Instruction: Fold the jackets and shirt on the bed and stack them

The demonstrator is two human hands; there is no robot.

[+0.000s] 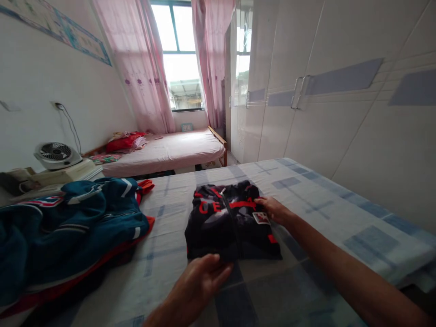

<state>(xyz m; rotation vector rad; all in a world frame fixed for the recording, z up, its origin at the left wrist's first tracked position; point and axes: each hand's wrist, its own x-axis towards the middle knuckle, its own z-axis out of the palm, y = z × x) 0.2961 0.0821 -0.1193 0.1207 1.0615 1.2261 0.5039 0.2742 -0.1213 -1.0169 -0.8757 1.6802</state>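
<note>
Head view: left hand (200,278) and right hand (273,210) rest open on folded jacket (229,227), lettering (218,206) unreadable.

Folded jacket (231,222) sits mid-bed (306,190), heap of clothes (68,231) off to its left, fan (56,154) behind that, second bed (170,152) by the window (179,54), wardrobe (323,104) on the right.

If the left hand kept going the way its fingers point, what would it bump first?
Most likely the near edge of the folded black jacket with red lettering; the left hand points at it, almost touching, though depth is unclear.
</note>
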